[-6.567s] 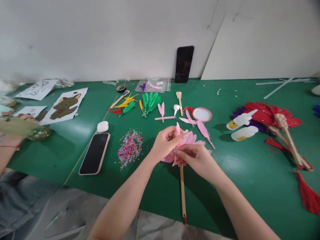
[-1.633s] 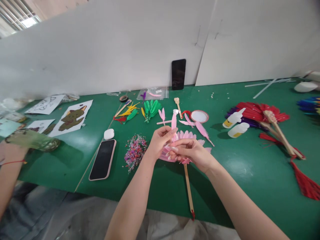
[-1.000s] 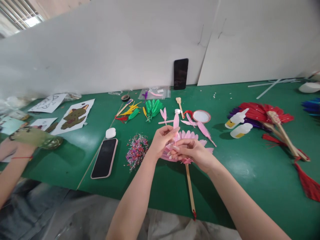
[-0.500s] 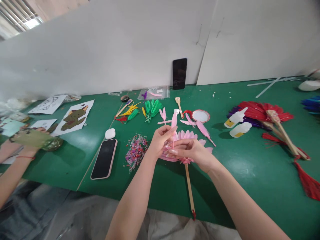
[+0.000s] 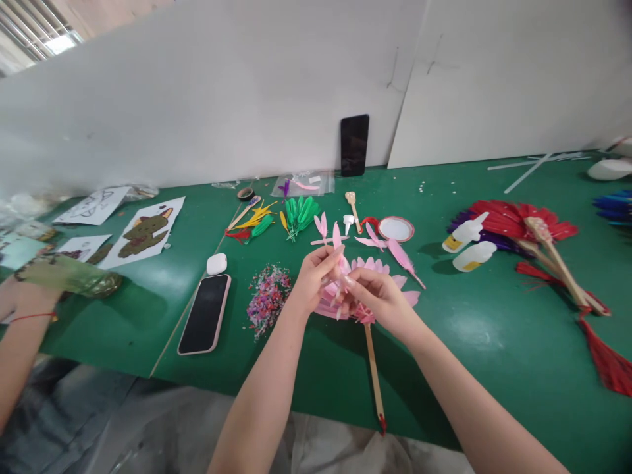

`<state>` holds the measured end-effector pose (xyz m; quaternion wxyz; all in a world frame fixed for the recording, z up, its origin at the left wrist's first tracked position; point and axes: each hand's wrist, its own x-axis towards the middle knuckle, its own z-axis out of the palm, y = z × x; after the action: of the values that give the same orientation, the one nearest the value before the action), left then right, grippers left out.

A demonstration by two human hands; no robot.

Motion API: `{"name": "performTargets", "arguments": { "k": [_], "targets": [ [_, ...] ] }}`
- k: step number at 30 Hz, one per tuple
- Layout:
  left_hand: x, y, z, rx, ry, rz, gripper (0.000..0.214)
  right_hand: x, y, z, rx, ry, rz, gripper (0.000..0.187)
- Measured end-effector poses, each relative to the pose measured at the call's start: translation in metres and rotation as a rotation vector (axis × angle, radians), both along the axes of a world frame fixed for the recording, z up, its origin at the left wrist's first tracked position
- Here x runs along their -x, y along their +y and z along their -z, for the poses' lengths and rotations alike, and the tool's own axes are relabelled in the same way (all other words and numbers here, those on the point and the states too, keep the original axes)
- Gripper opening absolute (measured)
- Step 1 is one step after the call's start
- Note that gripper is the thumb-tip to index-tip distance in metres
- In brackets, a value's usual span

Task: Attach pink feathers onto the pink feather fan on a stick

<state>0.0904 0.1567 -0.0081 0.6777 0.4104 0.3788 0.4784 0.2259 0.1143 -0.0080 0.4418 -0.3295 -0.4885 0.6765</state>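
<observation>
A small pink feather [image 5: 336,235] stands upright between the fingertips of my left hand [image 5: 314,280], which is closed on it. Against its lower end my right hand [image 5: 378,296] pinches with thumb and fingers. Just under both hands lies a pink feather fan [image 5: 374,266] on the table, partly hidden by them. Its wooden handle [image 5: 374,368] points toward me and ends in a red cord. Loose pink feathers [image 5: 402,255] lie beyond my hands, near a white nozzle cap [image 5: 348,222] and a round white dish [image 5: 395,229].
Left of my hands are a heap of sequins [image 5: 268,297] and a phone [image 5: 205,314]. Green feathers [image 5: 302,216] lie farther back. Two glue bottles [image 5: 464,236] and a red feather fan [image 5: 523,224] are at right. A co-worker's hand [image 5: 37,296] holds a greenish jar at far left.
The pink feather has dropped lower between my hands, uncovering the white nozzle cap. My right fingers have curled in closer. The co-worker's arm has shifted left.
</observation>
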Motion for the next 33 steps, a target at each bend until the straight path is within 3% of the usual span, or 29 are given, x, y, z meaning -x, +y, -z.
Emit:
{"name": "performTargets", "arguments": {
  "k": [12, 20, 23, 26, 33],
  "targets": [
    [-0.001, -0.001, -0.002, -0.087, -0.126, 0.049, 0.036, 0.01, -0.005, -0.001, -0.099, -0.095, 0.124, 0.032],
    [0.001, -0.016, -0.019, -0.173, -0.24, -0.067, 0.031, 0.019, -0.013, -0.002, -0.204, -0.109, 0.147, 0.039],
    [0.004, -0.039, -0.029, -0.202, -0.286, -0.15, 0.031, 0.023, -0.025, -0.015, -0.266, -0.12, 0.137, 0.042],
    [0.005, -0.077, -0.037, -0.183, -0.317, -0.256, 0.028, 0.024, -0.052, -0.033, -0.332, -0.142, 0.098, 0.04],
    [0.008, -0.196, -0.061, -0.073, -0.369, -0.248, 0.028, 0.019, -0.157, -0.052, -0.328, -0.252, 0.045, 0.037]
  ]
}}
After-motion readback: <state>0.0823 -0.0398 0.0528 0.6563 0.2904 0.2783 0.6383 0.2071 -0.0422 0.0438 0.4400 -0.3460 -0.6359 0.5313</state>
